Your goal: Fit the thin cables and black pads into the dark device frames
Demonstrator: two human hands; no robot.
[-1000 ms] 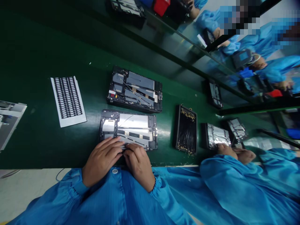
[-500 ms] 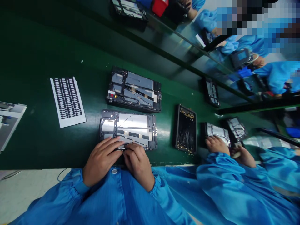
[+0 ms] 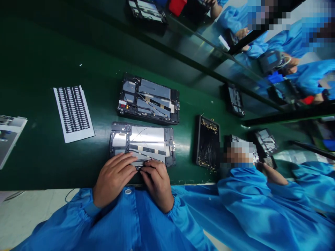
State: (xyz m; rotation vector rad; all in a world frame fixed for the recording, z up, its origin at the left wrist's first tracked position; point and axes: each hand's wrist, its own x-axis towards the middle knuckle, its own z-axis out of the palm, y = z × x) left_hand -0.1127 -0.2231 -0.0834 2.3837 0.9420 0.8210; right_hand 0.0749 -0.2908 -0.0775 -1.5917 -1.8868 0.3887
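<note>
Our left hand (image 3: 113, 179) and right hand (image 3: 156, 181) meet at the near edge of the open black tablet chassis with silver shielding (image 3: 142, 143), on the green surface (image 3: 39, 153). Fingers (image 3: 149, 167) are curled, pressing there; we cannot tell whether they pinch anything. A second black opened tablet chassis (image 3: 148, 99) lies just beyond.

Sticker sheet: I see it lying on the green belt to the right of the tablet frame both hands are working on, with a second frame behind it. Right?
Not quite. The sticker sheet lies to the left of the tablet frame, not the right, as the head view shows. The rest holds: left hand and right hand rest at its near edge on the green belt, with the second frame behind it.
</note>
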